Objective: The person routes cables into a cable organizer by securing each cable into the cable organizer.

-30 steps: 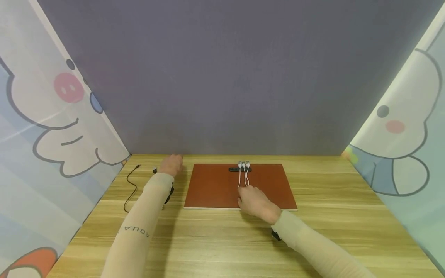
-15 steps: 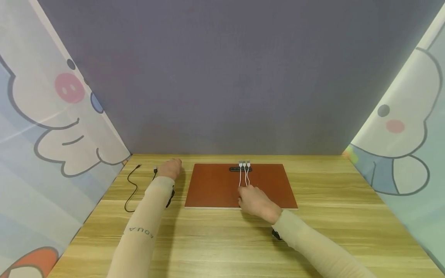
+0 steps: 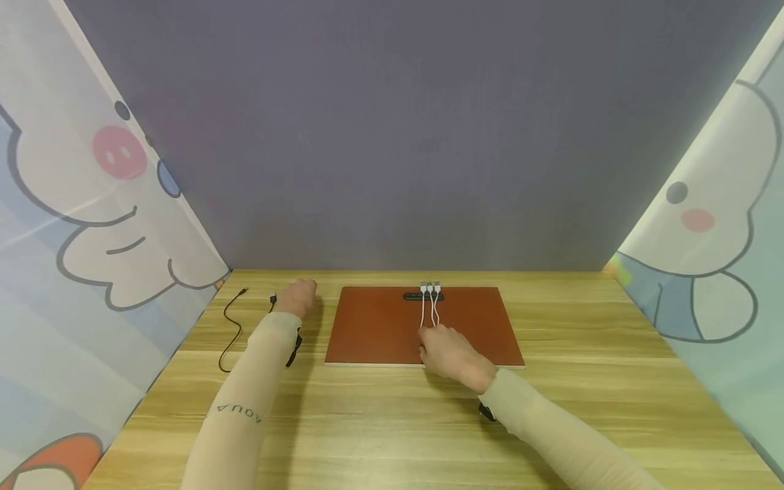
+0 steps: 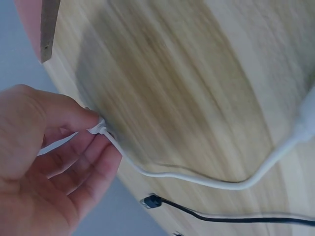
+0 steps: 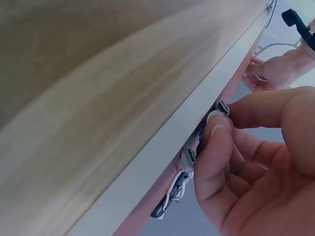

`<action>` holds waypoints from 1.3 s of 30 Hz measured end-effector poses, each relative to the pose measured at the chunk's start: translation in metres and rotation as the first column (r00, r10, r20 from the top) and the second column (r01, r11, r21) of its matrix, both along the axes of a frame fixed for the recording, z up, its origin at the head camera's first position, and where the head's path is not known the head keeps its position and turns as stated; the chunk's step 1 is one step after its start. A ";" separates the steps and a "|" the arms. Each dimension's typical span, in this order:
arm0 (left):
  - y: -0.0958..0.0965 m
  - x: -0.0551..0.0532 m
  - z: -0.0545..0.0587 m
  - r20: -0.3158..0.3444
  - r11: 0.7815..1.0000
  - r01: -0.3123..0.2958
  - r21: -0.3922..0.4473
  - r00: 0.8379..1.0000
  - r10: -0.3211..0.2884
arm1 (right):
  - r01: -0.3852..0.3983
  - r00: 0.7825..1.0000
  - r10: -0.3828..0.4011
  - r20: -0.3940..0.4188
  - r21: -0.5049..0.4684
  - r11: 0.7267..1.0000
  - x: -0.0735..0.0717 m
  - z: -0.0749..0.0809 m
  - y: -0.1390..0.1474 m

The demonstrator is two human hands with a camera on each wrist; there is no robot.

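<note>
My left hand (image 3: 297,297) is at the table's back left; in the left wrist view its thumb and fingers pinch a white plug (image 4: 97,128), with a white cable (image 4: 211,183) trailing to the right. My right hand (image 3: 450,354) is over the front of the reddish-brown board (image 3: 367,333). In the right wrist view it pinches a small metal-tipped cable connector (image 5: 223,107), and a second connector (image 5: 188,160) sits beside the fingers. White cables run from the right hand to several white USB plugs (image 3: 430,288) held in a black cable clip strip (image 3: 414,297) at the board's back.
A black cable (image 3: 237,333) lies on the wooden table (image 3: 367,422) at the left. A black USB plug (image 3: 273,298) rests just left of my left hand. A grey panel (image 3: 422,136) stands behind, with printed cartoon sheets at both sides.
My left hand has drawn slightly back and to the left, still by the black USB plug. My right hand stays in place over the board's front.
</note>
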State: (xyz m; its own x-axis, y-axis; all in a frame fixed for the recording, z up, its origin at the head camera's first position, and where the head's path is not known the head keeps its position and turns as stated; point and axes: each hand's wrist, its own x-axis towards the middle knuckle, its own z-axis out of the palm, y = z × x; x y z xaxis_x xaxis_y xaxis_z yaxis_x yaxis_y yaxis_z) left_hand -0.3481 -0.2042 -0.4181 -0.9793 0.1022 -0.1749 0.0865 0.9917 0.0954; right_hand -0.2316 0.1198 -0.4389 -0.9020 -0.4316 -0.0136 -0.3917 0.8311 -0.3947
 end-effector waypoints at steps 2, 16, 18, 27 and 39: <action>0.001 0.000 0.001 0.003 1.000 0.002 0.007 1.000 -0.002 | 0.001 1.000 -0.001 0.000 -0.003 1.000 0.000 0.000 0.000; 0.017 0.007 0.017 -0.069 0.992 0.102 0.074 0.993 -0.097 | 0.019 1.000 -0.020 -0.011 -0.066 0.998 0.000 0.002 0.002; 0.019 0.008 0.018 -0.071 0.990 0.108 0.086 0.992 -0.102 | 0.019 1.000 -0.019 -0.010 -0.067 0.998 0.000 0.003 0.002; 0.025 0.010 0.026 -0.088 0.982 0.142 0.126 0.987 -0.131 | 0.033 0.999 -0.033 -0.002 -0.068 0.997 0.000 0.007 0.002; 0.045 0.015 0.039 -0.135 0.963 0.206 0.176 0.974 -0.184 | 0.026 0.999 -0.028 -0.041 -0.066 0.997 -0.003 0.009 0.005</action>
